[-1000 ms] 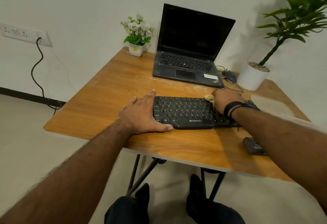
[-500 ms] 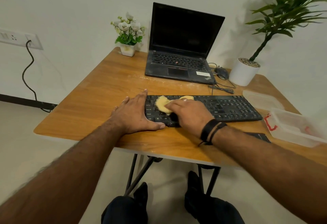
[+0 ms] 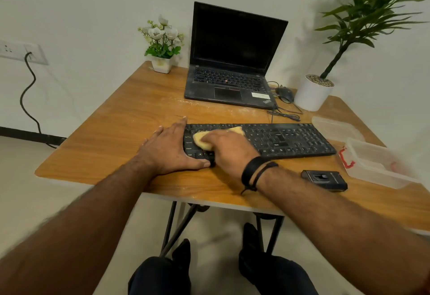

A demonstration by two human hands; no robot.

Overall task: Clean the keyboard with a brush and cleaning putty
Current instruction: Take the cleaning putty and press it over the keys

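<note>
Keyboard (image 3: 279,140) at frame centre: my left hand (image 3: 171,148) lies spread, bracing its end, while my right hand (image 3: 229,148) presses putty (image 3: 202,140) flat onto keys.

Wooden table (image 3: 130,120) carries keyboard (image 3: 290,140), laptop (image 3: 230,85) (open), two pots.

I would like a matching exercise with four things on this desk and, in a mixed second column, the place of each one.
Things:
1. putty
2. laptop
3. mouse
4. flower pot

Places:
A. between the laptop and the white plant pot
B. far left corner of the table
C. under the right hand, on the keyboard
D. behind the keyboard, lid open

Pairs: 1-C, 2-D, 3-A, 4-B
</note>
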